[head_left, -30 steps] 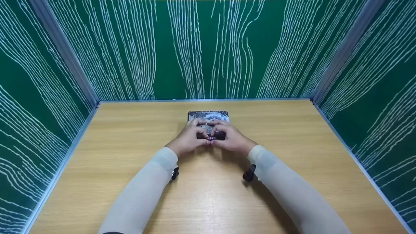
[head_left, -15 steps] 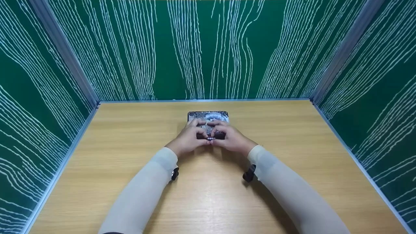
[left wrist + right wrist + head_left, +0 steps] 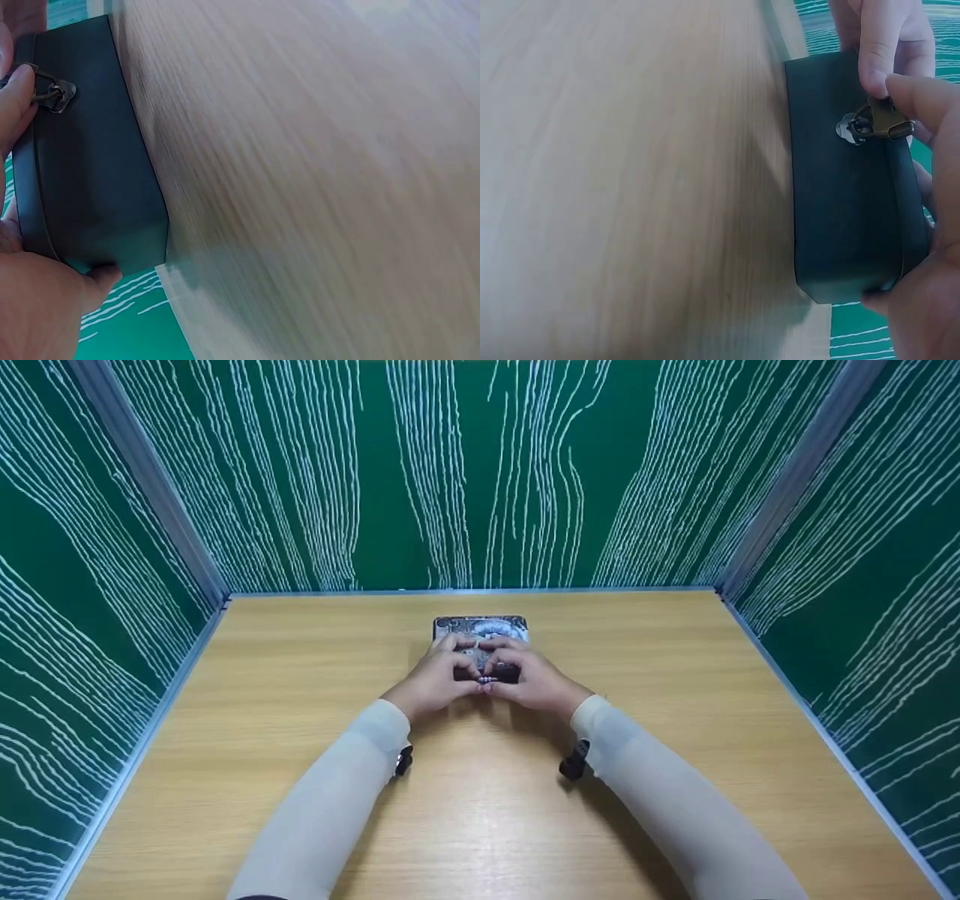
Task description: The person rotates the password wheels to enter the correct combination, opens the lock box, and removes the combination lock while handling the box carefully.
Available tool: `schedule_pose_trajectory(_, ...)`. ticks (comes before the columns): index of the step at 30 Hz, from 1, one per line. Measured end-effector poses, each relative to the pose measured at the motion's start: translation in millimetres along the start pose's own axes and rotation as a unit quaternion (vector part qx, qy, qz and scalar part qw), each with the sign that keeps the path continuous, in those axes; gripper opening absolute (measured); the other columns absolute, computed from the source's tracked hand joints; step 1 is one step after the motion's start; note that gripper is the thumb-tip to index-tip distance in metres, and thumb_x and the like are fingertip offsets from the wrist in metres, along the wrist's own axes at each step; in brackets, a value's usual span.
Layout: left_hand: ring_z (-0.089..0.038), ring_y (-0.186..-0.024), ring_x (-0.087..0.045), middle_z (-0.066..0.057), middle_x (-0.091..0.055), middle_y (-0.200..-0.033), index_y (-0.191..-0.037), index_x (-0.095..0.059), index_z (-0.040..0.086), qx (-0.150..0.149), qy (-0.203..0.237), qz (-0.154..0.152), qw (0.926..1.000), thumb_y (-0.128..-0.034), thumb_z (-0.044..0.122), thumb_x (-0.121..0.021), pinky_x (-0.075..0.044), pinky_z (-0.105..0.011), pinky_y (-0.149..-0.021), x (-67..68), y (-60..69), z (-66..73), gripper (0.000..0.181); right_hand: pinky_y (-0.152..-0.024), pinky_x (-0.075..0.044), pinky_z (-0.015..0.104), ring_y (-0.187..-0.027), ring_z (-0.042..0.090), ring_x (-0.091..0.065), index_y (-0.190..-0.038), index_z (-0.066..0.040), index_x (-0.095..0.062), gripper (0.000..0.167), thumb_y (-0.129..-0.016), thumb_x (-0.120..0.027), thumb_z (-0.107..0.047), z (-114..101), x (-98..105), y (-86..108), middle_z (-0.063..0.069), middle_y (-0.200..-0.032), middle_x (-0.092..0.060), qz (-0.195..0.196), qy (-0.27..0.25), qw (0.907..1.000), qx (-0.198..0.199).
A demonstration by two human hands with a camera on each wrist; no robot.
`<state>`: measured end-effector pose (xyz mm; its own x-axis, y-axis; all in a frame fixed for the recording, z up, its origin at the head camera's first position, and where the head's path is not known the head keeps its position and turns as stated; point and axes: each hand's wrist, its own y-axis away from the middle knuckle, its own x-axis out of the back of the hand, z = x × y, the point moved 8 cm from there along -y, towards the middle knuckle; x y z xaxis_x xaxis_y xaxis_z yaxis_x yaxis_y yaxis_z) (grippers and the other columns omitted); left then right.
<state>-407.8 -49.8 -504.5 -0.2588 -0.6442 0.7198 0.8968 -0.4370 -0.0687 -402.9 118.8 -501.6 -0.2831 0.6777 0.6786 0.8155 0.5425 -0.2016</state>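
Basically, both hands are on the box, far side of the wooden table (image 3: 480, 817), mid-width, near the back green panel (image 3: 480, 495). Box (image 3: 101, 165): dark, plain front face toward the person, printed lid (image 3: 487, 625) on top, lid down on the body. 1 metal clasp (image 3: 886, 121) on the front; its wire loop meets the small plate, can't tell if it's hooked. Left hand (image 3: 431, 679) wraps the left end, right hand (image 3: 541, 681) the right end. On each, thumb and index finger are bent and pinch in at the clasp, the 2 thumb tips next to each other; exact contact per fingertip is partly hidden. Other fingers curve over the lid and ends. Both arms wear pale sleeves (image 3: 315, 802), with 1 dark device (image 3: 574, 761) at each wrist. Back and side panels carry white wavy lines.
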Motion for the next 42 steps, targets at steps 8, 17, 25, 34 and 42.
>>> schedule_pose_trajectory(8,-0.034,-0.169,-0.030,-0.003,-0.047,-0.170,-0.095,-0.083,0.022,-0.009,-0.007,0.001,0.9999,-0.0978,0.037,-0.092,-0.024,-0.059,-0.143,0.5,-0.3,0.6,0.017,-0.140,-0.028,0.065,-0.165,0.041,-0.045,-0.112,-0.018,-0.078,0.018,-0.101,-0.089,-0.027,-2.8,-0.2,-1.4,0.008,-0.170,-0.057,0.010,0.012,0.9997,0.017)
schedule_pose_trajectory(17,-0.035,-0.168,-0.031,-0.004,-0.049,-0.169,-0.094,-0.082,0.021,-0.014,-0.011,0.005,0.9998,-0.0980,0.037,-0.092,-0.024,-0.059,-0.143,0.6,-0.5,1.5,0.019,-0.139,-0.032,0.063,-0.163,0.041,-0.047,-0.110,-0.018,-0.079,0.015,-0.101,-0.088,-0.024,-3.3,-1.6,-2.5,0.009,-0.169,-0.058,0.016,0.022,0.9993,0.027)
schedule_pose_trajectory(25,-0.035,-0.170,-0.030,-0.003,-0.048,-0.171,-0.094,-0.082,0.020,-0.015,-0.012,0.006,0.9998,-0.0983,0.036,-0.091,-0.023,-0.060,-0.143,0.3,-0.7,0.9,0.018,-0.140,-0.031,0.061,-0.163,0.038,-0.047,-0.112,-0.017,-0.081,0.011,-0.104,-0.085,-0.024,-4.4,-2.9,-1.9,0.008,-0.170,-0.057,0.010,0.029,0.9994,0.015)
schedule_pose_trajectory(34,-0.034,-0.169,-0.031,-0.002,-0.047,-0.171,-0.095,-0.082,0.021,-0.015,-0.015,0.005,0.9998,-0.0979,0.035,-0.091,-0.023,-0.059,-0.143,0.1,-0.1,1.6,0.017,-0.139,-0.031,0.063,-0.164,0.038,-0.046,-0.114,-0.021,-0.078,0.018,-0.103,-0.086,-0.033,-3.9,-2.3,-0.2,0.005,-0.170,-0.057,0.009,0.025,0.9996,0.013)
schedule_pose_trajectory(42,-0.035,-0.168,-0.033,-0.006,-0.049,-0.171,-0.094,-0.082,0.021,-0.026,-0.020,0.007,0.9994,-0.0950,0.032,-0.095,-0.025,-0.057,-0.142,1.2,0.8,3.6,0.017,-0.139,-0.030,0.062,-0.164,0.039,-0.046,-0.112,-0.017,-0.080,0.015,-0.102,-0.087,-0.026,-3.1,-1.8,-1.4,0.008,-0.169,-0.058,0.012,0.028,0.9992,0.026)
